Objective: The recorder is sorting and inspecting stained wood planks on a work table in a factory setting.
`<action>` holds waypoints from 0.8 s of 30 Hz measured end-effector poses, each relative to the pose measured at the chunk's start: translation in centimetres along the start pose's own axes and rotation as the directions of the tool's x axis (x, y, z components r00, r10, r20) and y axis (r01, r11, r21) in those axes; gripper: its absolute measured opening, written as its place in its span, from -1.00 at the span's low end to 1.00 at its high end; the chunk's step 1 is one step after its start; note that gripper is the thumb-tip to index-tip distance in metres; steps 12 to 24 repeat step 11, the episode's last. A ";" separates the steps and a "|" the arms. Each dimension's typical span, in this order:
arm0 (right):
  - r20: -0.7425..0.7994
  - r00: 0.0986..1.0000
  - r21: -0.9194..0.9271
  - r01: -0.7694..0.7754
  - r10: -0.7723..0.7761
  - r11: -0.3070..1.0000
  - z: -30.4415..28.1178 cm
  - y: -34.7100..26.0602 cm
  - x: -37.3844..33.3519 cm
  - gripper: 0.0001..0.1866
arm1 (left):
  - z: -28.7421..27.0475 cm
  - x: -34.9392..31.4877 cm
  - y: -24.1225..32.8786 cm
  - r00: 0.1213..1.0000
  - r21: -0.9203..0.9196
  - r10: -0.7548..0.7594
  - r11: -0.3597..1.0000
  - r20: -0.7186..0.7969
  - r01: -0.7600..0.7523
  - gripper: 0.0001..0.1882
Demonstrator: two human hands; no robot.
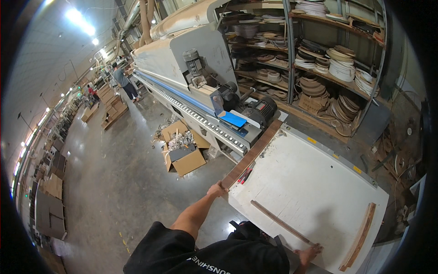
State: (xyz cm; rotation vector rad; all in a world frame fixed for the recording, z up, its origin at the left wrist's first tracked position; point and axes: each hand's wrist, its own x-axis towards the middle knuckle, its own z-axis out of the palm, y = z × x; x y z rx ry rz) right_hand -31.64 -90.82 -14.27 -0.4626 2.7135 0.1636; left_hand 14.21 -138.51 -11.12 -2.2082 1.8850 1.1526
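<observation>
My left hand (217, 189) is closed on the near end of a long brown wood-grain board (253, 154), at the left corner of a white table (310, 182). The board lies along the table's left edge and reaches toward the machine. My right hand (309, 254) is low on the table, its fingers closed at the near end of a thin brown wooden strip (278, 220). A red-and-black hand tool (245, 176) lies beside the board. Farther right rests a thicker brown strip (359, 236).
A long edge-banding-type machine (191, 98) with motors (262, 109) stands beyond the table. A cardboard box (185, 153) of scraps sits on the floor. Shelves (292, 64) at the back hold coiled banding. A person (122, 80) stands near stacked boards (112, 105).
</observation>
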 end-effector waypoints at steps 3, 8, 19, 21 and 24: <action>0.033 0.999 0.016 0.002 -0.002 1.000 0.0 0.2 0.2 0.82 | -0.2 -0.2 0.3 1.000 0.013 -0.008 1.000 0.027 0.007 -0.12; 0.022 1.000 0.014 0.021 -0.021 1.000 0.3 0.4 0.3 0.83 | -0.3 0.0 -0.3 0.999 0.000 -0.002 1.000 0.034 0.002 -0.06; 0.027 0.999 0.038 0.033 -0.034 0.999 0.3 0.5 0.1 0.82 | -0.1 0.2 -0.3 0.999 -0.005 -0.002 1.000 0.033 0.002 -0.05; 0.027 0.999 0.038 0.033 -0.034 0.999 0.3 0.5 0.1 0.82 | -0.1 0.2 -0.3 0.999 -0.005 -0.002 1.000 0.033 0.002 -0.05; 0.027 0.999 0.038 0.033 -0.034 0.999 0.3 0.5 0.1 0.82 | -0.1 0.2 -0.3 0.999 -0.005 -0.002 1.000 0.033 0.002 -0.05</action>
